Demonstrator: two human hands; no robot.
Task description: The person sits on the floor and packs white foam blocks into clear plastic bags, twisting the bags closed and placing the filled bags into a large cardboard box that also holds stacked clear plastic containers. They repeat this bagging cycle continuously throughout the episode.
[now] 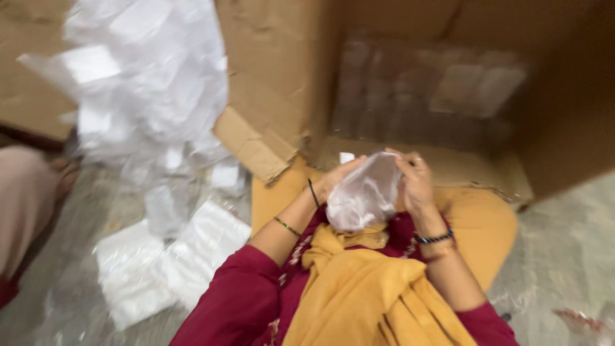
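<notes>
Both hands hold a clear plastic bag over the lap: the left hand and right hand grip its sides. An open cardboard box lies ahead; white packets rest on the floor.

Clear plastic bag between the hands is showing translucent white with a grey sheen. Sleeves are showing deep maroon; scarf is showing mustard yellow, plain, no pattern. Trousers are matching that mustard tone. Bangle on the left wrist is reading green with gold; bracelet on the right wrist is reading dark, beaded. Cardboard box is showing plain brown. Stacked bags on the floor are appearing white. Floor is appearing mottled grey. Garment at left edge is showing pale pink-beige.
</notes>
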